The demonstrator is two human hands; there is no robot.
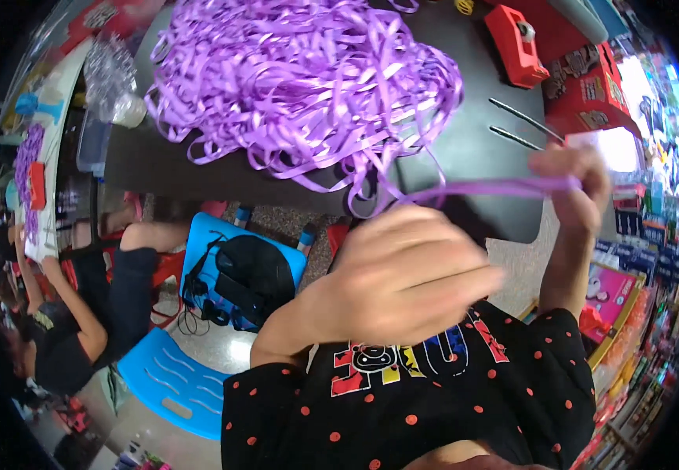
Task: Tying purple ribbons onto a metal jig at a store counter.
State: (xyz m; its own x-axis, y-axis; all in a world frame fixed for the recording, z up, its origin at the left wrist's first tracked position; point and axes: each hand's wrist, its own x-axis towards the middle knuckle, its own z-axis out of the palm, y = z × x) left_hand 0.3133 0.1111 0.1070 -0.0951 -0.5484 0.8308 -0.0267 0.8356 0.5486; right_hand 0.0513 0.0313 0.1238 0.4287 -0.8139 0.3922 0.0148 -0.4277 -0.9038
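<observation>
Dark tabletop (465,149) carries a big heap of purple ribbon (300,78) toward its far left. One ribbon strand (472,189) runs level from the heap to the right hand (574,184), which pinches its end just past the tabletop's near right corner. Left hand (410,274), fingers curled, blurred, hovers below the strand's middle; whether it touches is unclear. Open floor lies below.

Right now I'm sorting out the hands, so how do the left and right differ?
The left hand is near, blurred and large, its back to the camera; the right hand is raised farther out, pinching the purple ribbon. Whether the left grips ribbon is unclear. Both are bare.
</observation>
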